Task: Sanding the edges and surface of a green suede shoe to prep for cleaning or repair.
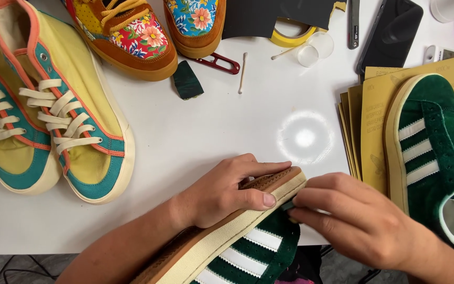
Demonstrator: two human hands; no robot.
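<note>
From the head camera, the green suede sneaker lies on its side at the table's near edge, sole up. The left hand clamps it, fingers curled over the brown sole, thumb on the cream sidewall. Just right of that thumb, the right hand pinches a small dark scrap against the sidewall, fingertips closed tight. If the scrap slips it could scuff the suede below; half the shoe overhangs the table, so it may tip.

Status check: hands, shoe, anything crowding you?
Left hand clamps green sneaker on its side. Right hand pinches something small at the sole edge. Sandpaper sheets lie close right.
</note>
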